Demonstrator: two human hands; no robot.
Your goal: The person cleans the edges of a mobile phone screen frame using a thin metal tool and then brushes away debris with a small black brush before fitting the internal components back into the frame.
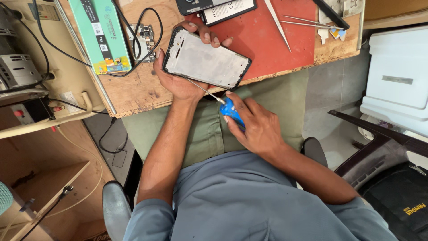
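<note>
My left hand [180, 82] grips an opened phone frame [206, 60] with a grey metal inner plate and black rim, held flat at the near edge of the wooden workbench [142, 91]. My right hand [256, 127] holds a blue-handled screwdriver [232, 111] over my lap. Its thin metal shaft [203, 89] points up-left and its tip meets the near left edge of the frame, beside my left palm.
On the bench lie a red mat [272, 40], metal tweezers [278, 22], a small circuit board [145, 38] with black cables, a green box [100, 33] and a phone battery [227, 11]. A white case [397, 76] and dark chair [379, 151] stand at right; equipment [20, 71] at left.
</note>
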